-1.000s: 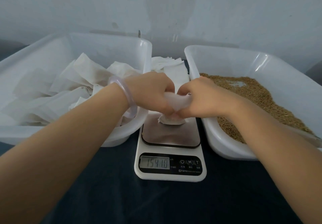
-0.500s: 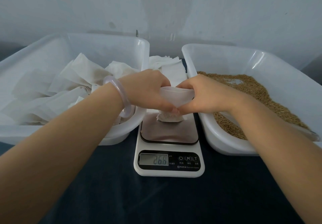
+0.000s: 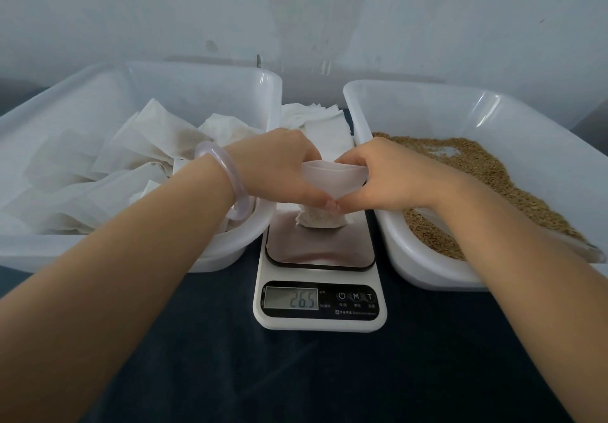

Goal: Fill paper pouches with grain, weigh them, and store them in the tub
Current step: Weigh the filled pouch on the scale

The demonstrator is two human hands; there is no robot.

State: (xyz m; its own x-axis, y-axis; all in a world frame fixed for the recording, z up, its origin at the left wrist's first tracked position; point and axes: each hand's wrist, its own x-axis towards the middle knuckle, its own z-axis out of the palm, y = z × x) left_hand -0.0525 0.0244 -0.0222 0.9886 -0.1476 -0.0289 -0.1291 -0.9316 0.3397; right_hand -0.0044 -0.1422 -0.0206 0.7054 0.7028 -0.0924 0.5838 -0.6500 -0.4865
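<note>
A dark blue table cover (image 3: 296,376) ran across the whole lower frame, w/ a pale wall behind. Two big white plastic tubs sat on it. The left tub (image 3: 65,93), upper left of frame, was piled w/ white paper pouches (image 3: 154,146), crumpled and overlapping. The right tub (image 3: 427,106), upper right, held a bed of brown grain (image 3: 487,172) spread toward its right side.

Both bare forearms came in from the bottom corners & met at mid-frame. Between the tubs stood a white digital scale (image 3: 319,320), its steel platform partly under the hands, display (image 3: 291,297) reading approx 26.5. Behind the scale, top centre, lay a flat stack of unfilled pouches (image 3: 316,120).

The left hand (image 3: 279,166) wore a pale lilac bangle (image 3: 227,172) at the wrist, which hung over the left tub's near corner. Its fingers were curled tight round the left edge of the pouch top. The right hand (image 3: 391,176) was likewise closed, pinching the right edge. Together they held the mouth of the pouch (image 3: 332,176) stretched between them; thumbs nearly touched underneath.

The pouch's filled bottom sat on the far part of the platform, grain showing thru the paper. Whether the mouth was open or folded – couldn't tell.
</note>
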